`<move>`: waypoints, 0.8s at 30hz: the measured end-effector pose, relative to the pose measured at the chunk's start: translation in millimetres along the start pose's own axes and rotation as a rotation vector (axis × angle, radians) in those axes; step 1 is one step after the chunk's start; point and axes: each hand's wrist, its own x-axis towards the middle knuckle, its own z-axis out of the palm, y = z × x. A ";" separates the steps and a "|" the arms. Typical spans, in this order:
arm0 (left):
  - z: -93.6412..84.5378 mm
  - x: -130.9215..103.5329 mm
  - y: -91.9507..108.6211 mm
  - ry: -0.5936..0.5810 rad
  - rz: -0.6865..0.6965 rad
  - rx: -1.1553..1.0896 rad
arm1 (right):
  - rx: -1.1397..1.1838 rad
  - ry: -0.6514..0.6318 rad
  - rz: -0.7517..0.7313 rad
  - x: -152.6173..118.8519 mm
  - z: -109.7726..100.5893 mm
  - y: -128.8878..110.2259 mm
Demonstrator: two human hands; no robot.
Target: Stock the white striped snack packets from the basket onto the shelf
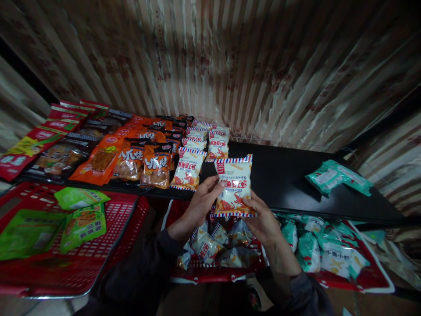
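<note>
A white snack bag (234, 186) with striped blue and red ends is held up between my two hands, over the front edge of the black shelf (283, 175). My left hand (202, 202) grips its left side, thumb on the front. On its lower right side, my right hand (263, 217) is closed round the edge. Just behind and left of it, matching white bags (188, 169) stand in two columns on the shelf. Beneath my hands, a red basket (217, 277) holds several more bags of the same kind.
Orange bags (156, 164), dark brown bags (61, 156) and red bags (31, 147) fill the shelf's left. Two teal bags (338, 177) lie at its right. A left basket (82, 272) holds green bags; a right basket (378, 281) holds teal ones. A striped curtain (204, 61) hangs behind.
</note>
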 end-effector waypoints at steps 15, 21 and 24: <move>-4.0 4.9 -9.8 -0.012 0.050 0.059 | -0.108 0.039 -0.207 14.0 -0.8 10.4; -7.3 6.2 -9.1 -0.057 0.075 0.106 | -0.080 0.086 -0.178 18.3 4.4 13.4; -9.4 7.3 -9.1 -0.002 0.063 0.080 | -0.074 0.102 -0.193 21.2 7.7 14.9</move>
